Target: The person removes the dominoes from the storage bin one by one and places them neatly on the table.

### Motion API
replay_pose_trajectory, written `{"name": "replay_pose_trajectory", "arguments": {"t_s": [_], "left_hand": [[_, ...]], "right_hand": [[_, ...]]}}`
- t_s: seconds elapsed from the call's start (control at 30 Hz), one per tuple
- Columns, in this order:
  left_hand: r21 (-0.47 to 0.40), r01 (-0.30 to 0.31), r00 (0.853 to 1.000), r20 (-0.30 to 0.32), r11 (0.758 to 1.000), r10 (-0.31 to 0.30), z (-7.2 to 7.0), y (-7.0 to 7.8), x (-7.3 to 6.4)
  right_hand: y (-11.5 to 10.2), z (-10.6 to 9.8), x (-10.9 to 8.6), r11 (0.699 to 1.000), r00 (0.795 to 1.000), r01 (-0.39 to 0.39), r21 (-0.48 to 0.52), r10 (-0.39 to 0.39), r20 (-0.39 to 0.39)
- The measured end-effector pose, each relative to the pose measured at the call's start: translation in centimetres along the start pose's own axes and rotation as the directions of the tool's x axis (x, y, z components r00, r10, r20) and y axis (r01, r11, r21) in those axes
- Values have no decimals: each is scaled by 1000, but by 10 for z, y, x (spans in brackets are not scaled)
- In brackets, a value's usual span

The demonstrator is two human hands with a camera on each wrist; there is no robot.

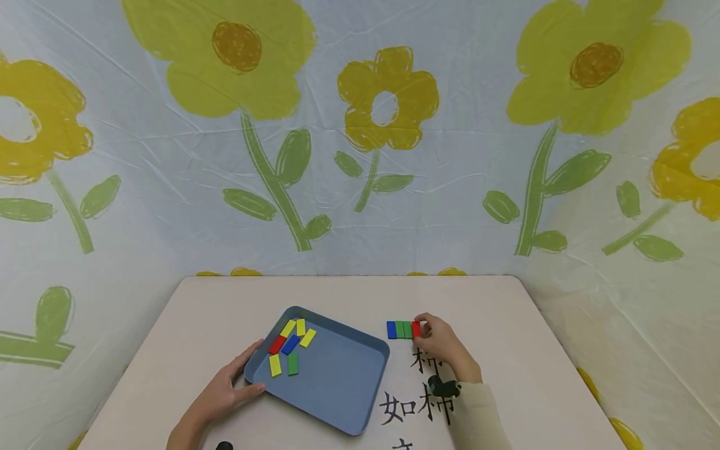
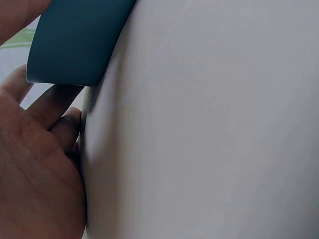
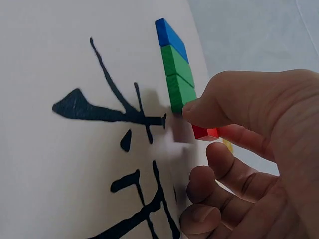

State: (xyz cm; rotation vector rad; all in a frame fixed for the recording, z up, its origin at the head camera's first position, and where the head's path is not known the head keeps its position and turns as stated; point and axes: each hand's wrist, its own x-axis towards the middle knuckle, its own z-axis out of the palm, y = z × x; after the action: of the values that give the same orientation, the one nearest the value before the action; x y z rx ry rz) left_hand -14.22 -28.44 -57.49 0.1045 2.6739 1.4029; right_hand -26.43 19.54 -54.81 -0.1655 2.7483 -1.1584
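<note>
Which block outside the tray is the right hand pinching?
The red rectangular block at the row's right end in the head view; the others are one blue rectangular block and two green rectangular blocks.

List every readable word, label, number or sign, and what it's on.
"柿", likely: tabletop, partly hidden by the right hand.
"如": tabletop.
Second "柿", likely: tabletop, partly covered by the wrist device.
Bottom character: tabletop, cut off, unreadable.
Blue tray, coloured tiles: no text visible.

Pinched red block (image 1: 415, 329), right of a blue and green row (image 1: 400, 329), blue-grey tray (image 1: 340, 378) askew, scattered blocks (image 1: 290, 344) inside
</note>
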Motion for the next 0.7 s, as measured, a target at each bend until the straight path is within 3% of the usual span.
{"name": "replay_pose_trajectory", "arguments": {"t_s": [0.7], "left_hand": [[18, -10, 1000, -8, 1000, 10, 1, 1, 0]], "right_hand": [[8, 1, 4, 999, 1000, 22, -23, -22, -1]]}}
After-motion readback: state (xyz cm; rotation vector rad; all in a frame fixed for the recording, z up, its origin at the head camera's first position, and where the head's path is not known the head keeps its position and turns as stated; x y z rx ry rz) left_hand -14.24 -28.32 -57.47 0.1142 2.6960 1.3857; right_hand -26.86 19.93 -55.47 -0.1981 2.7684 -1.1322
